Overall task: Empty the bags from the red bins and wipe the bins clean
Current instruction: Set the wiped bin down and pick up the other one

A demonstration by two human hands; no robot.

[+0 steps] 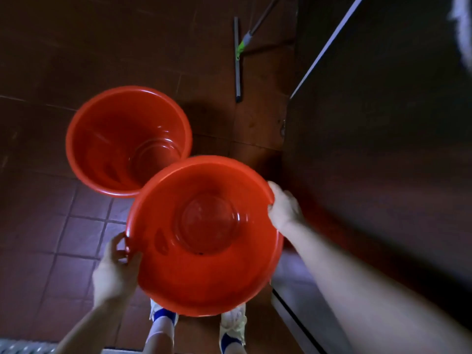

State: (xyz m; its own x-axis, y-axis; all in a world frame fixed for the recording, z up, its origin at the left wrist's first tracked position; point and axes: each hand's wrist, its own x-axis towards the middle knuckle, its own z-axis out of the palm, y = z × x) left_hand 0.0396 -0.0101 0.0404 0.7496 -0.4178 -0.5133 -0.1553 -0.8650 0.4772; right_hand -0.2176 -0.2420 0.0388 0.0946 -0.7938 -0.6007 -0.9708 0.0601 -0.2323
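Observation:
Two round red bins are in view, both with no bag inside. The nearer red bin [204,274] is held up above my feet. My left hand [116,270] grips its rim on the left side, fingers curled over the edge. My right hand [284,206] grips the rim on the right side. The second red bin [102,139] stands upright on the tiled floor just behind and to the left, its rim partly covered by the nearer bin.
A floor squeegee [238,60] with a long handle lies on the dark red tiles ahead. A dark cabinet or counter [383,149] fills the right side. A metal floor grate [23,347] shows at the bottom left. My white shoes [232,325] are below the held bin.

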